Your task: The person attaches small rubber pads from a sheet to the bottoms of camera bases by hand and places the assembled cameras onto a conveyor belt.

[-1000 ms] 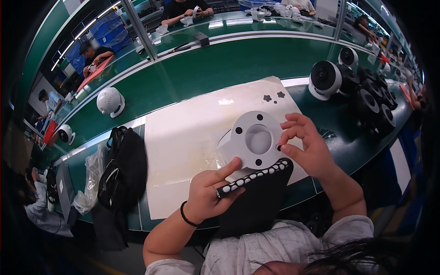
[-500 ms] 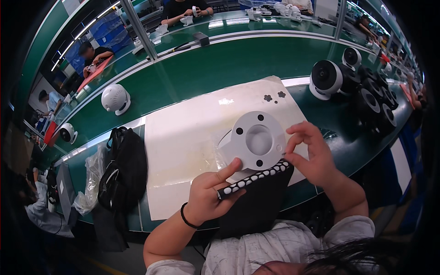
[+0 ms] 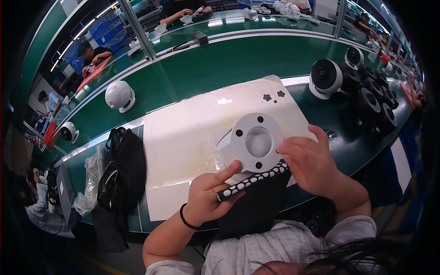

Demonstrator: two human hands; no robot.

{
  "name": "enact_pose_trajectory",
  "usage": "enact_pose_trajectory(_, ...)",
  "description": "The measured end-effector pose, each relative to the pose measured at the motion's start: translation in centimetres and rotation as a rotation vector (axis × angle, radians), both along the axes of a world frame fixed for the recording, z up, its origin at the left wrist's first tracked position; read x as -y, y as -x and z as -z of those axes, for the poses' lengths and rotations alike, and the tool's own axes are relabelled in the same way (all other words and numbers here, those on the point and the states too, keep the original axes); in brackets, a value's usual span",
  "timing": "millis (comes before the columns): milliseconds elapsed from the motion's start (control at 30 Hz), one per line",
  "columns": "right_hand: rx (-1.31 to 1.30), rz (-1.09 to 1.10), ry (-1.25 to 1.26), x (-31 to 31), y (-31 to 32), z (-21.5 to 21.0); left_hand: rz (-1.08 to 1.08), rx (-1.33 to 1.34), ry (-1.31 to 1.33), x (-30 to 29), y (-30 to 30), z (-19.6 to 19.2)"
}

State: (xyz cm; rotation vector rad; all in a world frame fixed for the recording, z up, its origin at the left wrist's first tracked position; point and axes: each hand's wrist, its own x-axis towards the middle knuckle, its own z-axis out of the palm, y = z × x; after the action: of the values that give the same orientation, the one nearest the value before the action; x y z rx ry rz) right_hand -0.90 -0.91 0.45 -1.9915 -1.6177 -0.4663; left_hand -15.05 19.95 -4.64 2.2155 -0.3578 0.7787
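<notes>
Nearest the person, the left hand [image 3: 208, 195] grips a black strip dotted w/ white pads [image 3: 253, 179], thumb stretched up to touch the lower rim of the white round base [image 3: 257, 142], fingers curled narrow round the strip's near end. The right hand [image 3: 310, 161] is half open, fingertips pinched at the base's right edge just above the strip's far end; can't tell whether a pad sits btwn them. Vs a sec ago the right hand has dropped from the base's upper right rim to its lower right side, beside the strip; the base itself has barely shifted. My read: that's a return to the strip for another pad, so the sticking-on work is mid-way, w/ four dark dots already showing on the base's face. The base sits tilted, propped btwn both hands over the near edge of the white mat [image 3: 183, 137], its centre hollow facing up. Further out on the mat, two small black flower-shaped bits [image 3: 273, 96] lie near the far corner. Left of the mat, a black bag [image 3: 121, 169]. Beyond, on the green bench [image 3: 220, 59], a white round fan [image 3: 119, 96] at left and a row of black-faced fans [image 3: 362, 87] at right; other workers sit at the far benches.
</notes>
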Motion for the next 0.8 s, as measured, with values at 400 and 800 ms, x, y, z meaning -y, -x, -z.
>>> enact_pose_trajectory(400, -1.549, -0.276, -0.192, -3.6, -3.1, 1.0, 0.094, 0.033, 0.076, -1.3, 0.5, -0.7)
enact_pose_trajectory(800, -0.184, 0.146, -0.205, -15.8, -20.2, 5.6, -0.144, -0.337, 0.690, -7.6, 3.2, 3.4)
